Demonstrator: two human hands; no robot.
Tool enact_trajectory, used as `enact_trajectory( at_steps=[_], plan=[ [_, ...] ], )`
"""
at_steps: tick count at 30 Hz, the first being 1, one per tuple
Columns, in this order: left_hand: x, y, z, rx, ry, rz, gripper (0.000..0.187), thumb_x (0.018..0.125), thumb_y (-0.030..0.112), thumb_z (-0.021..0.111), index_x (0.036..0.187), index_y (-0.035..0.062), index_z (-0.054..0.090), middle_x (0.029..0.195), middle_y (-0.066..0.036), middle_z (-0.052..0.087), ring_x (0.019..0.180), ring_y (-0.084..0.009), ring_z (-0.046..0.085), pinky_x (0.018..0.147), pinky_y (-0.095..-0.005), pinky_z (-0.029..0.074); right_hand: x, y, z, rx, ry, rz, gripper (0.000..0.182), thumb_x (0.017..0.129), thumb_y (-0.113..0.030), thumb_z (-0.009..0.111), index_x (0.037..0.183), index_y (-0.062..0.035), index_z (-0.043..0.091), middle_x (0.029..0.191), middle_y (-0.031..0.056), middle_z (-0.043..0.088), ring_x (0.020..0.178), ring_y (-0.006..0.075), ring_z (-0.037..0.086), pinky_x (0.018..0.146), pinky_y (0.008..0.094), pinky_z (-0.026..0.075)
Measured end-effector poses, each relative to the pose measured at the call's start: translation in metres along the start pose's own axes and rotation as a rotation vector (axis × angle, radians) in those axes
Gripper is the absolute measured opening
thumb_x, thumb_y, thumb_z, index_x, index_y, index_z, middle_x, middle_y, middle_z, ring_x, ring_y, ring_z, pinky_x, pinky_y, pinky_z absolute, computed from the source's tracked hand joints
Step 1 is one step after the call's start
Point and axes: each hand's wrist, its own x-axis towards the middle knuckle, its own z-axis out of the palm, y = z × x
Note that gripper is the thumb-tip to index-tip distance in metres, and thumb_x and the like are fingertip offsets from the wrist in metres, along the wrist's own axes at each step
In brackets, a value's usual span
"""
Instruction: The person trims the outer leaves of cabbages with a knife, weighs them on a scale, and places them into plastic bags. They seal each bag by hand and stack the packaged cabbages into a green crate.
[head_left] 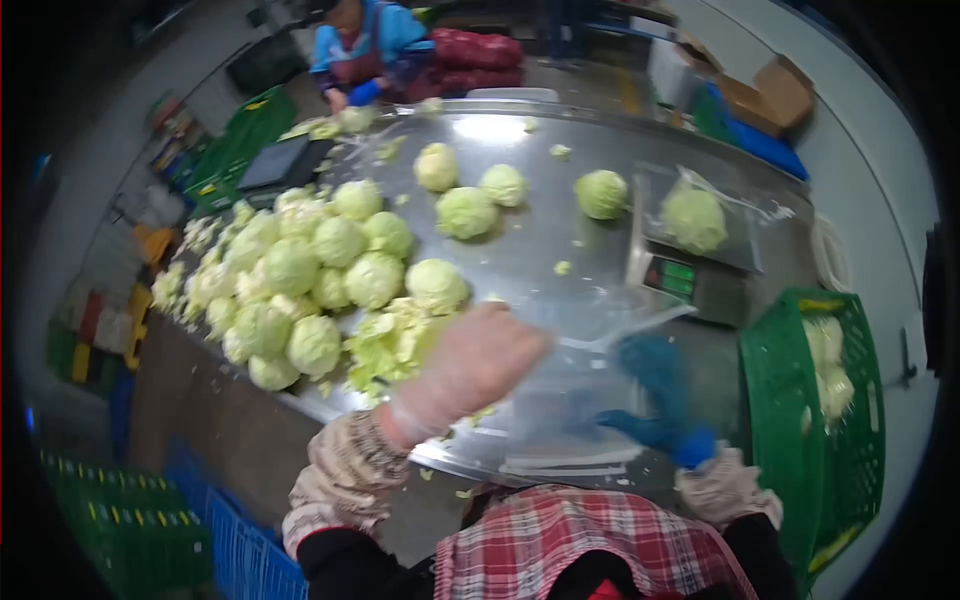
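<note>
Steel bench (560,250), scale (690,275) as my marker. My left hand (470,365), in a thin clear glove, hangs over the bench left of the scale and below it, fingers curled down; blurred, so I cannot tell whether its grip has hold of anything. My right hand (655,400), blue glove, sits just below the scale, its grip closed on the edge of a clear bag (585,390) that lies spread on the bench between my two hands. On the scale pan rests one bagged cabbage (693,218). A loose head (601,193) lies just left of the scale; three more heads (468,190) sit further left. Big pile of cabbages (310,275) well left of the scale, with torn leaves (390,345) at its near edge, right beside my left hand. Green crate (815,420) right of the scale, some heads inside. Another person (365,50) works at the bench's far end, well beyond the scale.
</note>
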Motion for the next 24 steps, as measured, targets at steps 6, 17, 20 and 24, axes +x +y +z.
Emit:
enact_trajectory(
  at_steps=[6, 17, 20, 24],
  plan=[
    [0.003, 0.042, -0.036, -0.161, 0.002, -0.062, 0.019, 0.068, 0.004, 0.065, 0.087, 0.0052, 0.061, 0.068, -0.003, 0.054, 0.066, -0.0215, 0.057, 0.060, -0.0322, 0.047, 0.075, 0.011, -0.039, -0.120, -0.465, -0.345, 0.052, 0.064, -0.028, 0.080, 0.108, -0.0081, 0.062, 0.092, 0.0069, 0.065, 0.090, 0.0257, 0.058, 0.084, 0.0388, 0.043],
    [-0.082, 0.093, -0.051, -1.345, -0.057, -0.872, 0.030, 0.078, 0.008, 0.064, 0.106, -0.0013, 0.058, 0.109, -0.009, 0.060, 0.099, -0.0156, 0.056, 0.091, -0.0301, 0.042, 0.085, 0.003, 0.024, 1.148, -0.418, 0.671, 0.023, 0.073, -0.015, 0.067, 0.083, 0.0037, 0.059, 0.076, 0.0141, 0.064, 0.070, 0.0199, 0.062, 0.067, 0.0306, 0.049],
    [-0.108, 0.092, -0.054, -1.398, 0.175, -1.185, 0.040, 0.078, 0.014, 0.060, 0.115, 0.0009, 0.055, 0.120, -0.010, 0.057, 0.110, -0.0186, 0.052, 0.101, -0.0339, 0.035, 0.084, 0.003, 0.057, 1.276, -0.318, 0.667, 0.019, 0.081, -0.016, 0.062, 0.084, 0.0030, 0.057, 0.078, 0.0141, 0.063, 0.070, 0.0195, 0.062, 0.067, 0.0302, 0.049],
    [-0.140, 0.053, -0.054, -1.092, 0.556, -1.147, 0.054, 0.089, 0.039, 0.051, 0.125, -0.0007, 0.048, 0.121, -0.013, 0.055, 0.115, -0.0230, 0.050, 0.101, -0.0371, 0.036, 0.082, -0.014, 0.103, 1.275, -0.695, 0.685, 0.021, 0.085, -0.016, 0.061, 0.091, 0.0043, 0.060, 0.083, 0.0129, 0.064, 0.072, 0.0178, 0.061, 0.069, 0.0303, 0.049]
  ],
)
